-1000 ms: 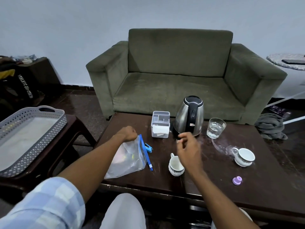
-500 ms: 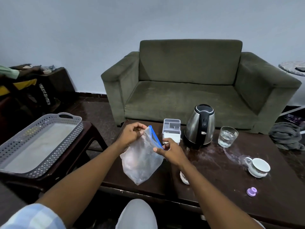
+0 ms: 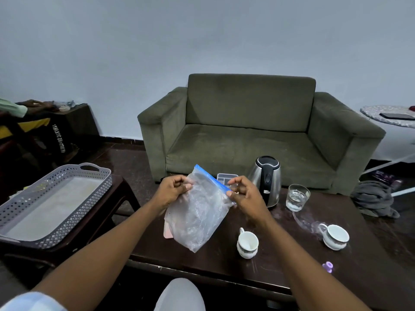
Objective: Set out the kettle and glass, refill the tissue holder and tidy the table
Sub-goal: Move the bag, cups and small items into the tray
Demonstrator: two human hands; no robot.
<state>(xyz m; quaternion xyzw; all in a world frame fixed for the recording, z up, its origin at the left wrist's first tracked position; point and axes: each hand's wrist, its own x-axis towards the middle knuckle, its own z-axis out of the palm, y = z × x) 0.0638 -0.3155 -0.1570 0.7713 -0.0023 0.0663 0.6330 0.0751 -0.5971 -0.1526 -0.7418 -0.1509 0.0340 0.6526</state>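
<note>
Head view: both hands, left hand (image 3: 173, 189) and right hand (image 3: 243, 194), pinch the blue-zippered zip bag (image 3: 197, 212) at its top corners above the worktop (image 3: 280, 261), tissue holder (image 3: 224, 177) behind. Likely opening it; next, part the seal.

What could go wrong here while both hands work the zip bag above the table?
1. The right hand works close to the kettle and the water glass; an elbow swing might tip the glass.
2. The zip bag hangs over a teacup; spilled contents could land there.
</note>
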